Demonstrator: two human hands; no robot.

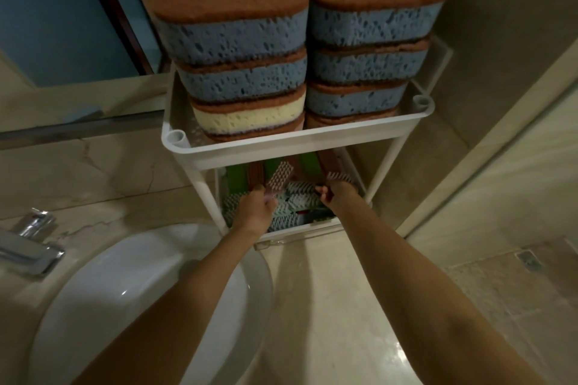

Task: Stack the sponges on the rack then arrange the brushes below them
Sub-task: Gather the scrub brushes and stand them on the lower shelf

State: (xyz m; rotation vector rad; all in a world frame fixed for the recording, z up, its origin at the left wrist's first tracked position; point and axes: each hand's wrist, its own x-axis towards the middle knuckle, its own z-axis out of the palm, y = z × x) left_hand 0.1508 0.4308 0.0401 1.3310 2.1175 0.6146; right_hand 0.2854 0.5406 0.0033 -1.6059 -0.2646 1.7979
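Observation:
Two tall stacks of sponges fill the top shelf of the white rack point(291, 142): the left stack point(240, 50) is blue with brown scrub tops and one cream sponge low down, the right stack point(369, 47) is blue and brown. On the lower shelf point(300, 233) lie several brushes with white bristles and green or brown backs. My left hand point(255, 209) grips a brown brush point(280, 178) whose bristles face up. Beside it, my right hand point(337, 195) grips another brown brush point(339, 178) at the shelf's right side. The top shelf hides the back of the lower one.
A white washbasin point(131, 297) sits under my left arm, with a chrome tap point(29, 247) at the far left. A mirror point(59, 3) hangs behind the rack on the left. Beige tiled wall stands close on the right, and a floor drain point(530, 261) lies further right.

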